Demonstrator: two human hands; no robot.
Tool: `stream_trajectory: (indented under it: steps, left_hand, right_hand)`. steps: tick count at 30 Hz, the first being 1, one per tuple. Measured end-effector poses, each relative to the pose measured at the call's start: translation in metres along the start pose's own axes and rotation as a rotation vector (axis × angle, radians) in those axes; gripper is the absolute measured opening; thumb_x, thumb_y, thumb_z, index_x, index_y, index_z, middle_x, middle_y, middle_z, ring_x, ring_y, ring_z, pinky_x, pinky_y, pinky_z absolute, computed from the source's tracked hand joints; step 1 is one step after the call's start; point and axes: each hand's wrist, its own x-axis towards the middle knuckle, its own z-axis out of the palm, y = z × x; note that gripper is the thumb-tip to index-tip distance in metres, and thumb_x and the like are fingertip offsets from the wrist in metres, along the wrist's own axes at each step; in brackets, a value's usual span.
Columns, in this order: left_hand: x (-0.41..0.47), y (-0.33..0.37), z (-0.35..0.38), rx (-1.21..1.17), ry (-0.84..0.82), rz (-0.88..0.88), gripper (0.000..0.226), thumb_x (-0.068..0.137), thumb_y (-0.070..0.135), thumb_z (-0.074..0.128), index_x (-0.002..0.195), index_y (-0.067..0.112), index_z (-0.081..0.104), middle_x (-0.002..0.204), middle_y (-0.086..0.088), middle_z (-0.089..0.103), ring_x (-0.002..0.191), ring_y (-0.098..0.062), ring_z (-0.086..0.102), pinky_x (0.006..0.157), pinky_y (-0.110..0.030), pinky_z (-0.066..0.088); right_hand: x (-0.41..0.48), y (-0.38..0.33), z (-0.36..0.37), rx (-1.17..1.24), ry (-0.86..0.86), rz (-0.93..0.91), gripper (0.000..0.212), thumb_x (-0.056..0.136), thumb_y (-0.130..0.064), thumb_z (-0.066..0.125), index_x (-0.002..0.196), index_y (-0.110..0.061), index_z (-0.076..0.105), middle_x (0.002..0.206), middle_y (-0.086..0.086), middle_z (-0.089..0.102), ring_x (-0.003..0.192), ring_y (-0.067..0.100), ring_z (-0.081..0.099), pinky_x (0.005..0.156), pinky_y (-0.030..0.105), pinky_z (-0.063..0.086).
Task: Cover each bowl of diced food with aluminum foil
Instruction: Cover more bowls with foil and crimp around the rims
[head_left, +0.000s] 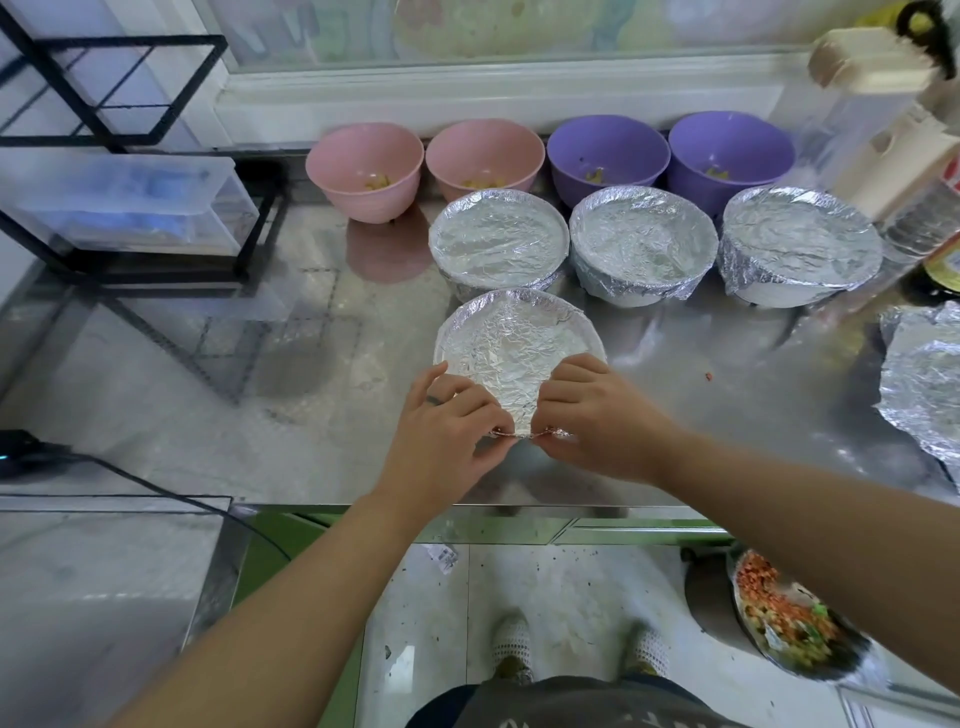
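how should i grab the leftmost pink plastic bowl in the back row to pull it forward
Pinch the rim of the leftmost pink plastic bowl at its left or front-left, thumb inside. It stands upright and open, its diced yellow food lies low, and that side is free; the second pink bowl is close on its right. The left hand and right hand pinch crinkled aluminium foil.
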Motion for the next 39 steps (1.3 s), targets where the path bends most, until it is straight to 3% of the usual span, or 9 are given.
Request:
stream_trajectory:
  steps: [11,19,24,28,35,39]
  left_hand:
    - [-0.003,-0.002,-0.001,-0.010,-0.005,0.009,0.008,0.086,0.029,0.076,0.083,0.024,0.071,0.087,0.013,0.066,0.092,-0.017,0.061,0.110,-0.047,0.038]
    - [-0.002,-0.008,-0.003,0.009,-0.041,0.072,0.014,0.092,0.035,0.068,0.087,0.023,0.074,0.090,0.011,0.068,0.095,-0.019,0.061,0.112,-0.047,0.036]
    - [-0.001,-0.021,-0.012,0.042,-0.001,0.114,0.019,0.095,0.032,0.063,0.084,0.022,0.075,0.091,0.008,0.069,0.092,-0.022,0.063,0.109,-0.045,0.037]
    - [-0.006,-0.030,-0.021,0.076,0.012,0.033,0.018,0.091,0.037,0.065,0.088,0.023,0.076,0.097,0.005,0.069,0.095,-0.023,0.063,0.110,-0.049,0.038]
    - [-0.002,-0.009,-0.008,0.006,-0.019,0.033,0.013,0.088,0.038,0.078,0.088,0.026,0.074,0.089,0.012,0.067,0.093,-0.018,0.062,0.108,-0.053,0.040]
    - [-0.001,-0.010,-0.006,0.011,-0.029,0.049,0.015,0.090,0.041,0.073,0.089,0.026,0.075,0.088,0.012,0.067,0.093,-0.017,0.063,0.112,-0.050,0.037]
  right_hand:
    - [-0.003,-0.012,0.008,-0.110,0.095,0.084,0.014,0.082,-0.024,0.070,0.070,-0.021,0.063,0.070,-0.008,0.056,0.071,0.020,0.054,0.087,0.039,0.043]
    - [0.001,-0.020,0.014,-0.146,0.154,0.105,0.026,0.091,-0.029,0.061,0.067,-0.021,0.063,0.067,-0.008,0.056,0.069,0.020,0.055,0.087,0.038,0.039]
    - [0.000,-0.012,-0.005,-0.062,0.001,0.079,0.025,0.090,-0.049,0.062,0.081,-0.028,0.071,0.078,-0.013,0.063,0.079,0.018,0.055,0.091,0.041,0.040]
    - [-0.008,0.003,-0.017,0.045,-0.098,0.048,0.021,0.093,-0.046,0.060,0.092,-0.032,0.075,0.088,-0.013,0.066,0.084,0.018,0.058,0.085,0.035,0.038]
    - [0.000,-0.003,-0.010,0.117,-0.137,0.150,0.020,0.091,-0.043,0.060,0.084,-0.031,0.075,0.082,-0.015,0.066,0.081,0.016,0.059,0.080,0.037,0.044]
    - [0.004,-0.005,-0.008,0.118,-0.137,0.163,0.022,0.089,-0.043,0.059,0.080,-0.029,0.074,0.076,-0.014,0.063,0.078,0.015,0.058,0.080,0.035,0.044]
